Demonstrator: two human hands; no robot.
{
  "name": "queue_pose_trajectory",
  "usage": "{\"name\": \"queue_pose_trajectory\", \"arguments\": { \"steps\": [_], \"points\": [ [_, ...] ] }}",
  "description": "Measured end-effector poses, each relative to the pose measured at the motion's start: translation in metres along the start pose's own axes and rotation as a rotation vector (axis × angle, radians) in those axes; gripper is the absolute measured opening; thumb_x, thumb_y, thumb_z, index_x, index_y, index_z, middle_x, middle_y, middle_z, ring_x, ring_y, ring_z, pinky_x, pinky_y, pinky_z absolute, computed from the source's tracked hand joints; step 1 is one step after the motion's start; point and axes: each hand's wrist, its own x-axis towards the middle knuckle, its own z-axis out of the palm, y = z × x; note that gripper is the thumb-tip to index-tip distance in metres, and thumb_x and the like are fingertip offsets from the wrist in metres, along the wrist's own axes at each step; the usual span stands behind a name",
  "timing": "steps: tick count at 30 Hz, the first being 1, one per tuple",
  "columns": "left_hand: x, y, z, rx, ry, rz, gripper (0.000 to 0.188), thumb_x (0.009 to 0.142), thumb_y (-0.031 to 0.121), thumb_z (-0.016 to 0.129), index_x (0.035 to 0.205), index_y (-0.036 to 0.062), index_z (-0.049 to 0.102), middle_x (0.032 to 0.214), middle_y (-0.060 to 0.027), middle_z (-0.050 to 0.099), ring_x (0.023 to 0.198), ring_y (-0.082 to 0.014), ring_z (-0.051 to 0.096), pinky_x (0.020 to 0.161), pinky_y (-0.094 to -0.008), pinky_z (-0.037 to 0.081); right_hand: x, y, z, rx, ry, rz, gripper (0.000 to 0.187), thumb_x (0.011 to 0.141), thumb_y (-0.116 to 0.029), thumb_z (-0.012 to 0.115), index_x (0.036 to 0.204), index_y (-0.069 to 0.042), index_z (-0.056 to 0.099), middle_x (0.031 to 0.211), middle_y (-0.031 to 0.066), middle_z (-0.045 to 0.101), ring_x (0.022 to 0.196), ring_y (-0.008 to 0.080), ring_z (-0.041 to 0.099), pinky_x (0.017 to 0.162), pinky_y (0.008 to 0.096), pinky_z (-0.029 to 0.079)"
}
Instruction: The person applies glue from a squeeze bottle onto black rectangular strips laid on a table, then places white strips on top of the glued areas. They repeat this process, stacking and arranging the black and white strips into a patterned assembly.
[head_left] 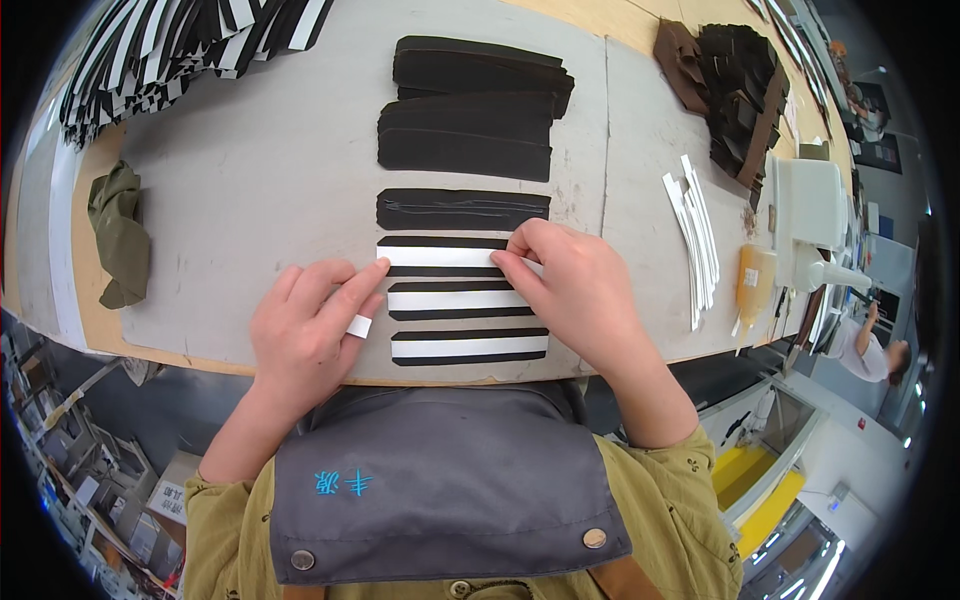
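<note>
Since it probably has to stay straight, the white strip [440, 257] gets pinched by the right hand [575, 288] and just fingertip-pressed by the loose left hand [308, 318], right below the streaked black strip [463, 211].

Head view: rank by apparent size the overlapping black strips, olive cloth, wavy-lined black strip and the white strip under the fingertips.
Largest: overlapping black strips
Next, too alike to rank: olive cloth, wavy-lined black strip
Smallest: white strip
</note>
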Motion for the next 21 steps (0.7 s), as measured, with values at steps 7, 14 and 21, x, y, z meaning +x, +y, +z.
{"name": "queue_pose_trajectory", "arguments": {
  "steps": [7, 14, 21],
  "points": [
    [0.003, 0.000, 0.002, -0.009, 0.007, 0.024, 0.036, 0.079, 0.007, 0.081, 0.115, 0.0113, 0.078, 0.092, -0.0024, 0.065, 0.075, -0.0205, 0.058, 0.063, -0.0329, 0.047, -0.005, 0.003, -0.002, -0.096, 0.084, 0.029, 0.023, 0.095, -0.028, 0.073, 0.092, -0.008, 0.060, 0.077, 0.0082, 0.067, 0.071, 0.0311, 0.067, 0.060, 0.0422, 0.050],
    [0.012, 0.010, -0.002, 0.022, 0.023, 0.125, 0.039, 0.080, 0.011, 0.081, 0.119, 0.0148, 0.077, 0.096, 0.0030, 0.065, 0.071, -0.0172, 0.052, 0.062, -0.0300, 0.045, -0.038, 0.036, 0.002, 0.066, 0.384, 0.208, 0.023, 0.093, -0.026, 0.077, 0.095, -0.010, 0.061, 0.068, 0.0030, 0.058, 0.058, 0.0207, 0.058, 0.054, 0.0354, 0.045],
    [0.038, 0.037, 0.013, 0.021, -0.177, 0.270, 0.049, 0.079, 0.017, 0.082, 0.127, 0.0170, 0.074, 0.103, 0.0017, 0.064, 0.076, -0.0186, 0.054, 0.067, -0.0302, 0.047, -0.065, 0.048, 0.021, -0.032, 0.462, -0.094, 0.027, 0.087, -0.020, 0.081, 0.111, -0.011, 0.073, 0.076, 0.0038, 0.061, 0.061, 0.0202, 0.059, 0.055, 0.0351, 0.046]
  ]
}}
